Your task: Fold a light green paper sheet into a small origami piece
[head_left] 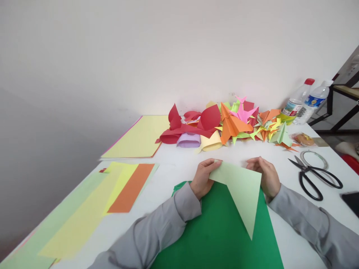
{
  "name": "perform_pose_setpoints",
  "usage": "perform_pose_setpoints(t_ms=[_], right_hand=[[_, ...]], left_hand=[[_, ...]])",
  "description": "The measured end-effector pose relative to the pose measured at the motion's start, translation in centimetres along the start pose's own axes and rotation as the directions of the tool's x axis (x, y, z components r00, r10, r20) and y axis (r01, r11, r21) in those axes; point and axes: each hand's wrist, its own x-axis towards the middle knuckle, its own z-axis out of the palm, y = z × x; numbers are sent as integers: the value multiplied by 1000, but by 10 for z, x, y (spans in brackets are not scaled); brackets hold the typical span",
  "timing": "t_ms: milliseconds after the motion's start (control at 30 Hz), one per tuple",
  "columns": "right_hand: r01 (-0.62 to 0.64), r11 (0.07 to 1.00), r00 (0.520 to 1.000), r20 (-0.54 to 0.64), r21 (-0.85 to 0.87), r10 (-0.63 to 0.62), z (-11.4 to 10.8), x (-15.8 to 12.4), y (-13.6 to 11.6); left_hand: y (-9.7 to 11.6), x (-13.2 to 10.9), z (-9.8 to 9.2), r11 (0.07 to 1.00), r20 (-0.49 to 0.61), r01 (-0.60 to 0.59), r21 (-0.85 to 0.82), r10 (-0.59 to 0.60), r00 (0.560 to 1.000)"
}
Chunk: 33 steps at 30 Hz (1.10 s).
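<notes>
A pale green sheet of paper (pixel 242 188), folded to a long point at its lower right, is held up over the green mat (pixel 224 231). My left hand (pixel 204 177) pinches its upper left corner between thumb and fingers. Beside the sheet's right edge is my right hand (pixel 267 177), its fingers loosely bent and partly hidden behind the paper. No firm grip shows there; the thumb sits above the sheet's upper right corner.
Scissors (pixel 307 170) and a tape roll (pixel 314 160) lie at right, near bottles (pixel 293 102). Folded paper shapes (pixel 231 123) pile along the wall. Paper strips (pixel 131 188) and a pale yellow sheet stack (pixel 140 136) lie left. A dark object (pixel 352 201) sits at the right edge.
</notes>
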Motion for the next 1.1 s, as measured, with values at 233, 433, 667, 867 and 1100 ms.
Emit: perform_pose_setpoints(t_ms=[233,433,667,867,1100], right_hand=[[-164,971,935,285,-173,209,0,3,-8],[-159,941,897,355,-299,264,-2,7,-4],[-175,905,842,417,-389,342,2,8,-6],[-79,898,864,420,-433,279,10,4,-9],[-59,888,850,443,-457,284,10,2,-11]], left_hand=[[-5,-2,0,974,98,-105,200,87,991],[-10,-1,-4,878,137,-196,436,150,979],[-8,-2,1,770,275,-304,561,173,946],[-9,-4,5,739,337,-334,585,153,929],[-5,-6,7,790,389,-308,530,96,916]])
